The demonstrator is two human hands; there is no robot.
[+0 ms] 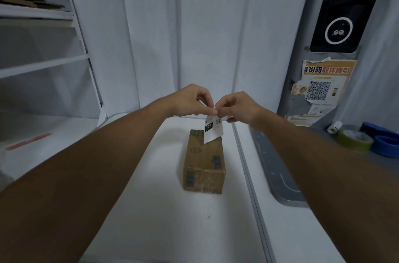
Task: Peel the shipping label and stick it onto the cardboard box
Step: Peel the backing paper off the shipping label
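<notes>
A small brown cardboard box (204,161) with clear tape over it lies lengthwise on the white table (164,208). Above its far end hangs a white shipping label (213,129) with a black patch and a small QR code. Both hands pinch the label's top corner, fingertips almost touching. My left hand (190,100) holds it from the left and my right hand (237,106) from the right. The label's lower edge hangs just over the box's far top; I cannot tell whether it touches.
White shelves (43,64) stand at the left, with cardboard on the top one. At the right are a grey kiosk (319,81) with a QR poster, a grey ledge (278,167), tape rolls (354,139) and a blue dispenser (386,144). A white panelled wall is behind.
</notes>
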